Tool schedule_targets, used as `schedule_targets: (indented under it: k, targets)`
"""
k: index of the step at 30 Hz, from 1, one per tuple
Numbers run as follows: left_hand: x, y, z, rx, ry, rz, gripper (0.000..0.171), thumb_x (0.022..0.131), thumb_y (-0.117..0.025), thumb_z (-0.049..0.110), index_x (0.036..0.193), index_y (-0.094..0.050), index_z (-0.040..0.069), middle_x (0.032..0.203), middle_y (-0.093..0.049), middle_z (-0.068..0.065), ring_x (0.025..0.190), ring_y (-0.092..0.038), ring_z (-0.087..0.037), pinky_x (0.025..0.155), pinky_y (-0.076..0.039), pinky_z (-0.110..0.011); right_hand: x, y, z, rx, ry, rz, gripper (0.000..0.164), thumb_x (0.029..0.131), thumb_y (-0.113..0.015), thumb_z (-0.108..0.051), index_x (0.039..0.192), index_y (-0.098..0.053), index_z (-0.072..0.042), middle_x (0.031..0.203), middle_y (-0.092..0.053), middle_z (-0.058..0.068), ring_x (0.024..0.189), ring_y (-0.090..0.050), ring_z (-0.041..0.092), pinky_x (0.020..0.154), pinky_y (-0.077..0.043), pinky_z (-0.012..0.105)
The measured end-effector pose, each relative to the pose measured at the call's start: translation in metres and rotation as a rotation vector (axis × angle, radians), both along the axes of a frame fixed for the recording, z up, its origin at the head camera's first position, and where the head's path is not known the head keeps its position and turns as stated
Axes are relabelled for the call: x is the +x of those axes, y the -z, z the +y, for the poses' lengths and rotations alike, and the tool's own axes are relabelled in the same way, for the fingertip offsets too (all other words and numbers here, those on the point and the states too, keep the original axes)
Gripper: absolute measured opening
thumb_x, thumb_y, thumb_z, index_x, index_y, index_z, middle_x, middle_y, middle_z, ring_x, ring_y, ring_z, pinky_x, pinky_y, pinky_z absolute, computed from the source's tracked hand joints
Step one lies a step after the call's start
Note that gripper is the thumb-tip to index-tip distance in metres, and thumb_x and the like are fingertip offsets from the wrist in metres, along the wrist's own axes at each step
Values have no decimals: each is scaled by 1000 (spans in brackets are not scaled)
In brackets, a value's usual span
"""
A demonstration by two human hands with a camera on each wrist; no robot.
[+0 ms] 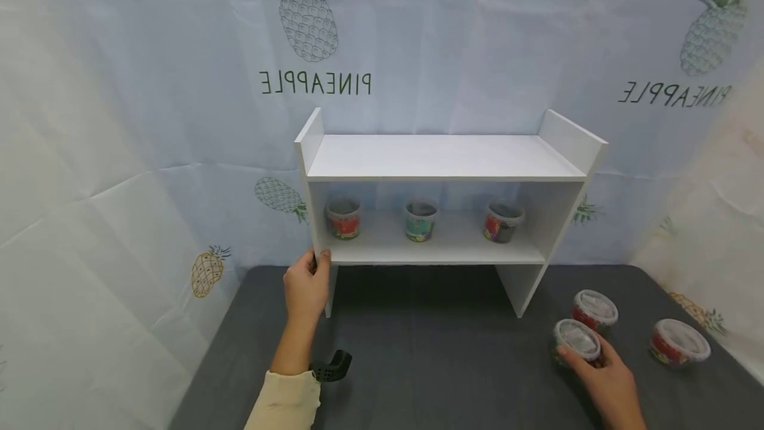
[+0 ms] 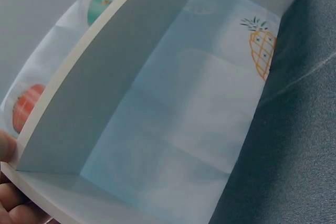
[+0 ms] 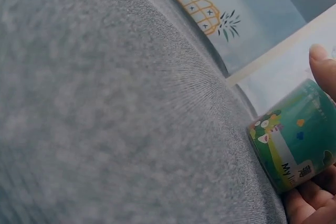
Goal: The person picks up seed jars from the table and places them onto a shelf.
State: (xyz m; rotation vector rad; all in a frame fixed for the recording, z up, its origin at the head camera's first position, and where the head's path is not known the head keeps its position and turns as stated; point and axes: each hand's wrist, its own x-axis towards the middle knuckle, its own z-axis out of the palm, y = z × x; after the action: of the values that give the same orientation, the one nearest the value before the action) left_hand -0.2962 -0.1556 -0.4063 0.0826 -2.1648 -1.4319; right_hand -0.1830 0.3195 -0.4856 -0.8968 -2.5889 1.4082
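At the lower left of a white two-tier shelf (image 1: pixel 438 154), my left hand (image 1: pixel 307 287) grips the side panel, thumb in front and fingers curled behind. The left wrist view shows the thumb (image 2: pixel 6 145) at the panel's edge. My right hand (image 1: pixel 611 380) holds a small round tub with a clear lid (image 1: pixel 577 337) at the right of the dark table. Up close that tub's green printed label (image 3: pixel 296 135) shows, with the thumb on one side and fingers on the other. Just behind it stands a red-labelled tub (image 1: pixel 595 308).
Another red-labelled tub (image 1: pixel 680 344) stands farther right on the dark table (image 1: pixel 442 363). On the lower tier sit a red tub (image 1: pixel 343 219), a green tub (image 1: pixel 420 221) and a red and dark tub (image 1: pixel 503 222). A pineapple-print cloth (image 1: pixel 453 38) hangs behind.
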Motion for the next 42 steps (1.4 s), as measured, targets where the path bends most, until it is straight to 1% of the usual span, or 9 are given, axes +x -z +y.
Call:
schedule_targets:
  k: [5,14,19,23,29,32,36,39,42]
  targets:
    - [0,0,-1,16,-12,5,39,98,-60,33,125,-68,5,110,-74,-13,98,-71,-26,79,-56,-48,-1,-1,0,13,-27,19,109,85,-64,-65,157,-13,0,149,-35,33,130,-42,48,93,-43,56]
    - [1,1,-1,14,-15,0,40,98,-60,35,123,-69,5,108,-74,-13,97,-71,-26,78,-56,-48,-2,3,-1,55,-15,41,105,85,-67,-60,154,-20,4,144,-43,32,125,-49,44,89,-48,50]
    - [1,2,0,18,-13,1,40,98,-60,34,124,-69,5,109,-74,-13,98,-71,-26,79,-56,-48,0,4,-2,52,-20,33,109,84,-66,-63,155,-18,4,144,-42,33,126,-48,45,86,-49,49]
    - [1,3,0,18,-13,-3,41,99,-60,34,126,-68,5,110,-73,-13,100,-71,-26,80,-55,-48,0,4,-2,30,-22,41,111,84,-66,-63,155,-15,5,145,-40,33,127,-46,46,90,-47,52]
    - [0,3,0,4,-19,4,40,99,-59,34,126,-68,5,110,-74,-13,98,-71,-26,79,-55,-48,0,4,-3,20,-27,51,111,84,-67,-61,156,-12,3,146,-39,33,129,-45,45,92,-45,52]
    - [0,3,0,4,-16,2,39,99,-59,34,125,-68,6,108,-74,-12,97,-71,-26,78,-55,-48,1,3,-3,12,-30,52,112,84,-67,-61,156,-10,2,147,-37,33,130,-44,45,90,-47,47]
    - [1,1,0,3,-9,-9,39,99,-59,34,125,-69,6,108,-74,-12,97,-71,-26,78,-55,-48,2,3,-2,9,-28,48,114,82,-69,-62,157,-10,1,148,-38,31,131,-45,42,78,-51,32]
    - [1,1,0,4,-8,-12,39,99,-59,34,125,-69,6,109,-74,-12,97,-71,-26,78,-55,-48,3,2,-2,4,-28,54,115,82,-70,-62,157,-10,1,148,-38,31,131,-45,42,71,-48,23]
    - [1,1,1,5,-9,-11,40,99,-59,35,124,-69,6,109,-74,-13,97,-71,-26,78,-55,-48,3,2,-2,2,-27,55,115,81,-70,-62,157,-10,0,148,-39,31,131,-45,42,69,-47,20]
